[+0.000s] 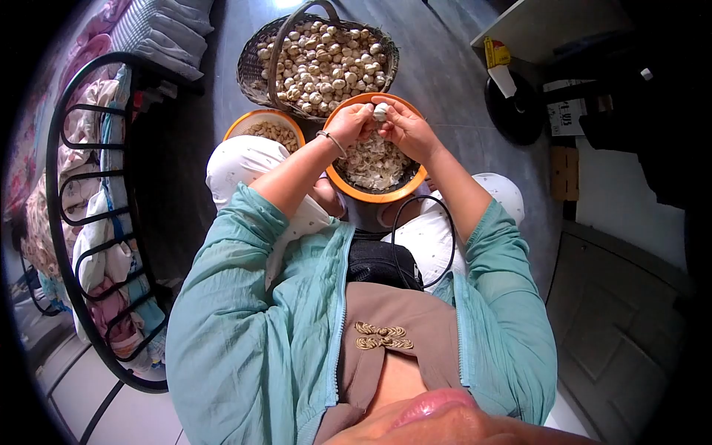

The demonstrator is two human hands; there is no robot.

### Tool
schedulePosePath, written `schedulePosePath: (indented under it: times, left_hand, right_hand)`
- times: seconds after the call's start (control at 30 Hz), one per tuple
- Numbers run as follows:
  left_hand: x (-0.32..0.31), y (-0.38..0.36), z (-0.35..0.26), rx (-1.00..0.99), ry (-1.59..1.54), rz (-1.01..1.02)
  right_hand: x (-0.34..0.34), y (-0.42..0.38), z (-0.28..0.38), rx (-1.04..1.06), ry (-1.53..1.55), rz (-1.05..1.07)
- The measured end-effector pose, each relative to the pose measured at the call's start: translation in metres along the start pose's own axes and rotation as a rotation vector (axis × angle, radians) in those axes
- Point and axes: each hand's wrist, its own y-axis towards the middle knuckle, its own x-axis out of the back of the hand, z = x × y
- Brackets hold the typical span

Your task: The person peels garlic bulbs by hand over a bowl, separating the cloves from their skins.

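Over an orange-rimmed basin (413, 183), both hands are close together. My right hand (408, 130) has its fingers closed round a whitish garlic bulb (381, 112). Beside the bulb, my left hand (352, 122) is closed, its fingertips pinched at the bulb's left side; whether a bit of skin is between them is too small to tell. Papery garlic skins (374, 165) fill the basin. Beyond it stands a dark wicker basket (248, 68) heaped with garlic bulbs (326, 63). A smaller orange-rimmed bowl (236, 125) at the left holds loose cloves (273, 133).
A black metal bed frame (53, 148) with cloth behind it stands at the left. At the right are a round black base (514, 111), a white box (565, 111) and a brown door panel (615, 319). A black cable (453, 241) loops near the lap.
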Motion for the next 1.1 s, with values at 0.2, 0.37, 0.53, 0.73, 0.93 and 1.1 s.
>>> schedulePosePath:
  times: [0.2, 0.37, 0.53, 0.73, 0.93, 1.1]
  left_hand:
    - [-0.004, 0.001, -0.004, -0.113, 0.283, -0.164]
    - [-0.010, -0.007, -0.020, -0.139, 0.865, -0.137]
    - [-0.012, -0.007, -0.005, -0.513, 0.768, -0.235]
    - [-0.019, -0.011, -0.006, -0.216, 0.369, -0.224]
    - [0.009, 0.015, 0.014, -0.097, 0.488, -0.181]
    - [-0.009, -0.003, -0.011, -0.132, 0.406, -0.124]
  right_hand:
    - [0.004, 0.000, -0.004, -0.054, 0.007, -0.128]
    - [-0.001, 0.000, -0.003, -0.053, -0.073, -0.110]
    - [0.000, -0.002, -0.007, -0.030, -0.035, -0.044]
    - [-0.006, -0.003, -0.001, -0.002, 0.086, -0.043]
    - [0.000, -0.001, 0.003, -0.021, 0.008, -0.146]
    - [-0.005, 0.001, 0.000, 0.001, -0.065, -0.240]
